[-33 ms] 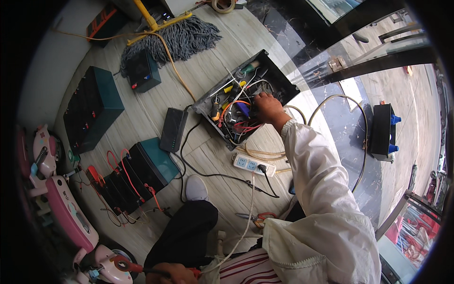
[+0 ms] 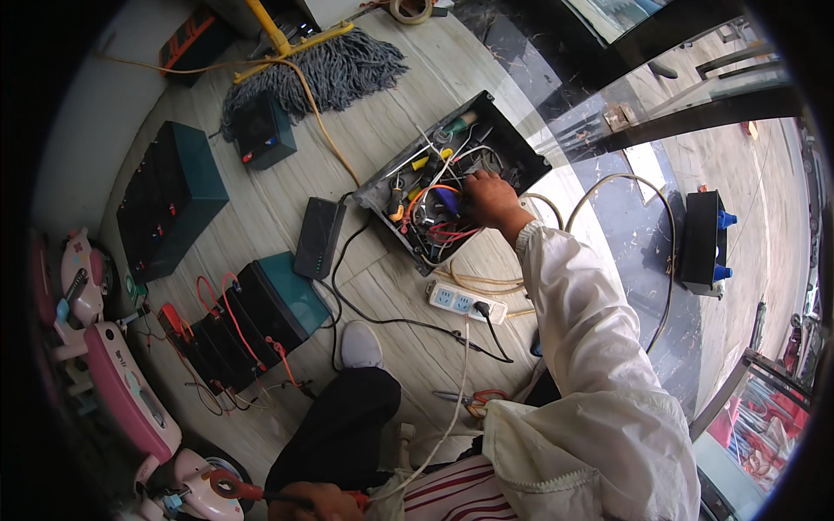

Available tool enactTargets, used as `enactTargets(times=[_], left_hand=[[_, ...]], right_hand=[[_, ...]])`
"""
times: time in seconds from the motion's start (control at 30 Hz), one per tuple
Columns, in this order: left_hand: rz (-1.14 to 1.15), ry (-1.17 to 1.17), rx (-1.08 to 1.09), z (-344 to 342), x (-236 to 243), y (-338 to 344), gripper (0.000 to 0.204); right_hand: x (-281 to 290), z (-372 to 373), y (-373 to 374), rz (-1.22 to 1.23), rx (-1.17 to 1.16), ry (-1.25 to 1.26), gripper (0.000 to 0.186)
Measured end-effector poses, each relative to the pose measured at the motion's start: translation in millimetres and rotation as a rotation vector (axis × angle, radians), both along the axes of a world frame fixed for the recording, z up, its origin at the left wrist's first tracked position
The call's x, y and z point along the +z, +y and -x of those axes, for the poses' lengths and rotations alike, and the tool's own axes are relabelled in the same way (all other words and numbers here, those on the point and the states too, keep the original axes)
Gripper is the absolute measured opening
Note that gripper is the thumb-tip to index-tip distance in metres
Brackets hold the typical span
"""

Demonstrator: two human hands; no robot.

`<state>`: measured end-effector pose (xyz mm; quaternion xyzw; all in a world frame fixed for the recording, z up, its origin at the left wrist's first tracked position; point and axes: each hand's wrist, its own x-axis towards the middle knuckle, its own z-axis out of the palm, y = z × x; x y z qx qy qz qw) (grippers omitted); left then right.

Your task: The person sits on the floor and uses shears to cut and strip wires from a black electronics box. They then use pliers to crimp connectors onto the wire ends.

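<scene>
My right hand (image 2: 493, 201) reaches into an open black plastic box (image 2: 400, 162) of loose tools and wires. Its fingertips are hidden among the contents, so I cannot see whether they grip anything. Beside it lie a purple piece (image 2: 447, 201), red and orange wires (image 2: 455, 234) and a yellow-and-black screwdriver (image 2: 396, 205). At the lower edge, my left hand (image 2: 323, 502) is closed round a red-and-black tool (image 2: 233, 485) with a rounded red end. The tool's exact kind is unclear, and the hand is partly cut off by the frame.
Wired batteries (image 2: 291, 291) stand left of my shoe (image 2: 361, 346), near a black charger (image 2: 319, 237). A power strip (image 2: 466, 301) and orange-handled scissors (image 2: 480, 400) lie on the floor. A grey mop (image 2: 339, 74) and pink children's vehicle (image 2: 130, 382) stand left. Cables cross the floor.
My right hand has shifted very slightly left within the box. My left hand and the tool in it have stayed in place.
</scene>
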<state>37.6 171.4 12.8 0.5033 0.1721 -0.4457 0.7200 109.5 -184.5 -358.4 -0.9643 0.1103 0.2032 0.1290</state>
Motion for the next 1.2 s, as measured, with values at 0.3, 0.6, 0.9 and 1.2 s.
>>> enactTargets(times=[0.3,0.6,0.9,1.2], left_hand=[[0.047,0.056,-0.063,-3.3,3.5,6.1,0.029],[0.121,-0.003,-0.058,12.3,8.0,16.2,0.026],[0.277,0.069,-0.046,38.9,10.8,23.7,0.029],[0.199,0.083,-0.001,37.5,13.0,23.3,0.03]], right_hand=[[-2.5,32.1,12.5,-0.37,-0.222,-0.453,0.024],[21.0,169.0,-63.9,-0.155,-0.781,-0.758,0.027],[6.2,251.0,-38.2,-0.129,-0.818,-0.581,0.025],[48.9,103.0,50.6,-0.318,-0.343,-0.721,0.028]])
